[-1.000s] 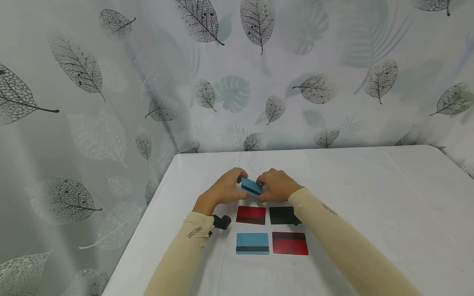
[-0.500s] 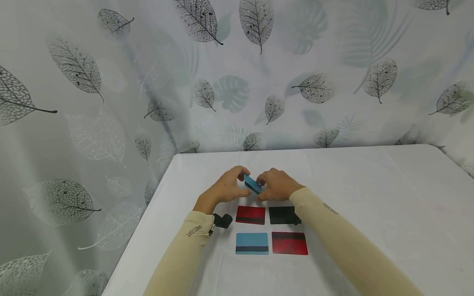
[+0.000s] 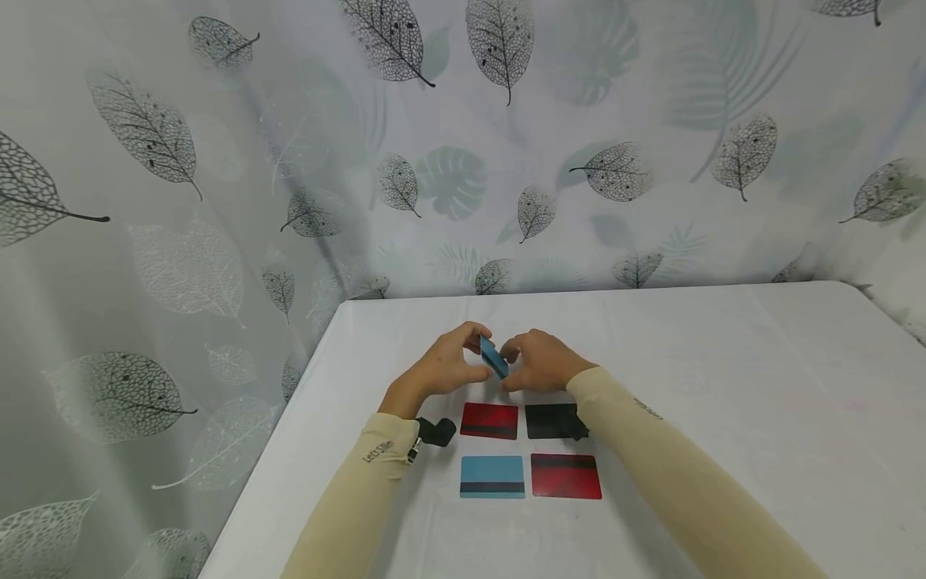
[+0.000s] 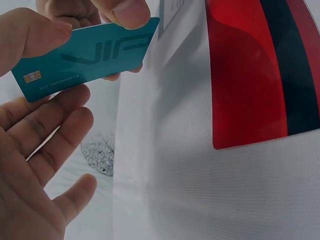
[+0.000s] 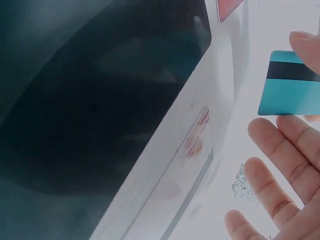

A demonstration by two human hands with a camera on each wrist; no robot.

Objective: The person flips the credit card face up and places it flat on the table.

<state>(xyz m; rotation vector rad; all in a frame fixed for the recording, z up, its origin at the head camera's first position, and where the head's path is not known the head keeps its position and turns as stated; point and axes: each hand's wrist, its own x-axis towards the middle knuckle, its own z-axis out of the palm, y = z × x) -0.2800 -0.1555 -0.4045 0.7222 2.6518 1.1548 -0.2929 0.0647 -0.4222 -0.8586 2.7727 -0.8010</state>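
Note:
Both hands pinch one blue VIP card [image 3: 495, 357] above the far part of the table. My left hand [image 3: 444, 362] has the card's left end. In the left wrist view, the thumb is on the top edge and the fingers [image 4: 70, 100] are at the bottom edge; a chip and "VIP" lettering show. On the other end is my right hand [image 3: 542, 362], its thumb above and fingers [image 5: 280, 130] below in the right wrist view, where a dark stripe crosses the card. The card stands tilted, its left end higher in the head view.
Nearer lie a red card [image 3: 489, 420] and a black card [image 3: 550, 420], the latter partly behind the right wrist. Below them lie a blue card [image 3: 492, 476] and another red card [image 3: 566, 476]. Leaf-patterned curtains [image 3: 448, 121] surround the white table [image 3: 723, 386].
The held card has turned to a steeper tilt, its left end rising and moving right. The left hand has shifted slightly up and right; the right hand is almost still. The cards on the table stay put.

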